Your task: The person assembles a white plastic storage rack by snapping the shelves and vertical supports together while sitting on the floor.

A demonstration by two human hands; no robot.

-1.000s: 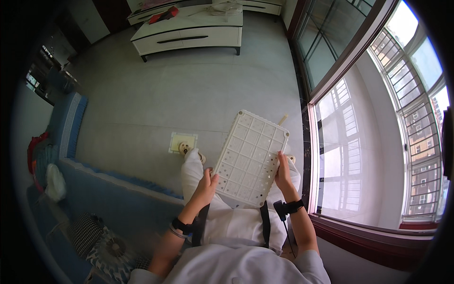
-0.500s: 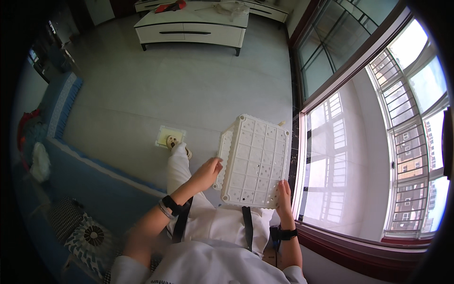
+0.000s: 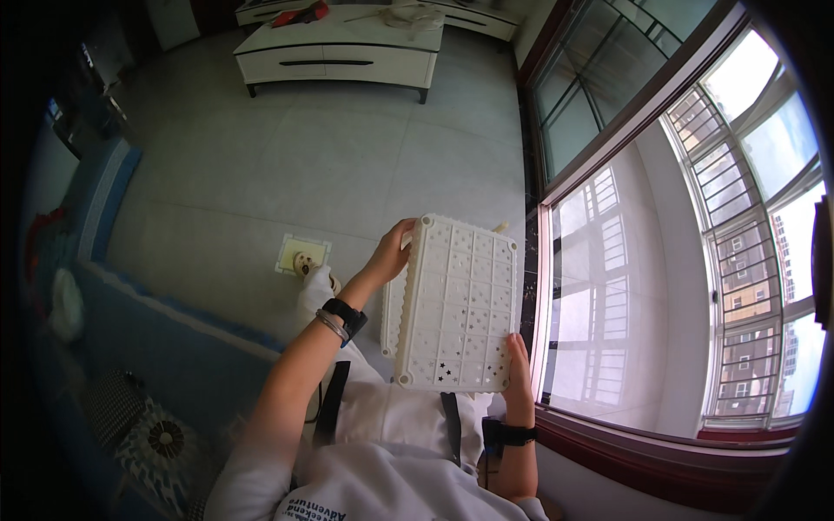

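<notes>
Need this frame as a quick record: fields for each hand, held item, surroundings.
held item: white perforated plastic basket, upside down, gridded bottom facing the camera
left hand: left hand grips the basket's upper left edge; black watch and bracelet on the wrist
right hand: right hand holds the basket's lower right corner; black watch on the wrist
floor: grey tiled floor, floor socket below the left hand
right side: large window
far end: low white TV cabinet

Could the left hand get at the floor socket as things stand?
Probably not: the left hand grips the top corner of the white perforated basket, raised well above the floor socket.
</notes>
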